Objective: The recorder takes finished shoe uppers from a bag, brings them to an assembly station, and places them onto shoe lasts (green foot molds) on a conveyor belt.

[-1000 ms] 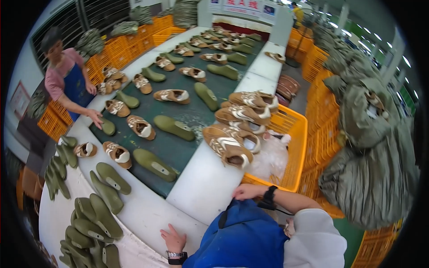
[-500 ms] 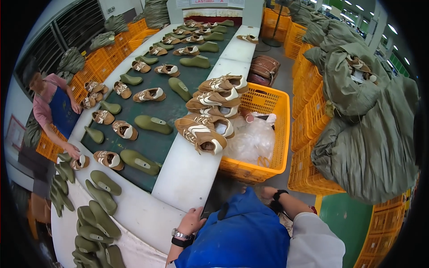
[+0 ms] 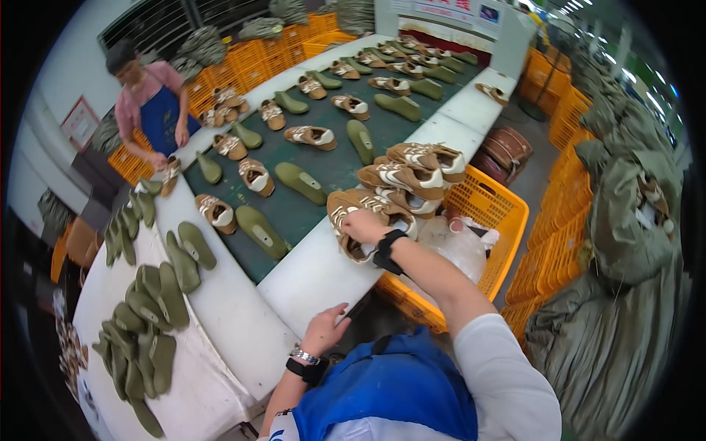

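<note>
My right hand (image 3: 365, 226) reaches across to the nearest brown sneaker (image 3: 346, 207) of a small pile, its fingers curled onto the shoe's upper near the laces. Other brown sneakers (image 3: 423, 160) with white stripes are stacked just behind it on the white ledge (image 3: 305, 287). Close to the front edge of that ledge is my left hand (image 3: 325, 331), its fingers apart and nothing in them. The right fingertips are partly hidden against the sneaker.
A green conveyor belt (image 3: 220, 246) carries sneakers and green shoe lasts (image 3: 300, 182). More lasts (image 3: 151, 294) lie in a heap at left. An orange crate (image 3: 507, 220) with clear plastic stands right of the ledge. Across the belt, a co-worker (image 3: 151, 110) in a blue apron handles a sneaker.
My right hand has risen from beside my body onto the nearest sneaker in the pile. The left hand stays near the ledge edge. The view has swung, shifting the scene rightward.
</note>
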`<state>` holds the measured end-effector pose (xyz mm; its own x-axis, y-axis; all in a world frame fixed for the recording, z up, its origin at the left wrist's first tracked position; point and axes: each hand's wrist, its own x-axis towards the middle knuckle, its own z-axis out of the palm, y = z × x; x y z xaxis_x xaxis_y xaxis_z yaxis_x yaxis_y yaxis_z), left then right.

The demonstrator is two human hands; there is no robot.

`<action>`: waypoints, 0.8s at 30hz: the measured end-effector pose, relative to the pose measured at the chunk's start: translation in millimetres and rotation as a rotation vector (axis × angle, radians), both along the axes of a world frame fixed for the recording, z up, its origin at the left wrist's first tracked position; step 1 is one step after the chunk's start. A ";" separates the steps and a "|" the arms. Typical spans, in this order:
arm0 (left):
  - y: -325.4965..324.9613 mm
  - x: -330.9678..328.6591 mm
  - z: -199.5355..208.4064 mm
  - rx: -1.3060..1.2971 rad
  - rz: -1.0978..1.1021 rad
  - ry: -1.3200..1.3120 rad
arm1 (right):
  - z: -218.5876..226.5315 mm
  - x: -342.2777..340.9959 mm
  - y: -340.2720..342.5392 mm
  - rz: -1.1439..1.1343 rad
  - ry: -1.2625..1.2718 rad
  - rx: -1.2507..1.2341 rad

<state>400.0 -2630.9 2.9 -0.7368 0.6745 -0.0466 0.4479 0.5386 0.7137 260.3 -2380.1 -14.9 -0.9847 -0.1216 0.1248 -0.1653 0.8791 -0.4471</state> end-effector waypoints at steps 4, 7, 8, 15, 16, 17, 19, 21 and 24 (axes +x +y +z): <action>-26.3 -30.7 9.3 0.318 0.446 0.154 | 56.9 25.8 -7.4 0.114 -0.191 -0.618; -33.0 -65.4 49.5 0.572 0.580 0.092 | 72.1 50.7 -33.0 0.182 -0.259 -0.788; -32.0 -73.3 61.4 0.574 0.591 0.092 | 73.0 57.3 -44.6 0.226 -0.218 -0.741; -31.1 -76.7 69.1 0.449 -0.177 -0.553 | 80.2 101.2 -100.5 0.243 -0.204 -1.075; -33.8 -74.1 63.4 0.475 -0.191 -0.608 | 83.1 110.1 -103.8 0.174 -0.262 -1.191; -37.6 -72.2 57.4 0.501 -0.205 -0.663 | 83.6 118.4 -107.3 0.157 -0.254 -1.191; -49.4 -67.4 49.8 0.498 -0.231 -0.757 | 84.3 132.5 -114.4 0.030 -0.300 -1.234; -63.3 -60.8 45.8 0.443 -0.282 -0.774 | 86.5 143.7 -113.6 -0.042 -0.213 -1.130; -83.9 -53.4 49.1 0.400 -0.270 -0.751 | 94.2 159.8 -107.8 -0.046 -0.485 -1.045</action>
<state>346.5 -2714.8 52.0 -0.4208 0.8897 -0.1769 -0.1378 0.1301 0.9819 420.2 -2487.9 79.3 -0.9577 -0.1445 -0.2490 0.2453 0.0431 -0.9685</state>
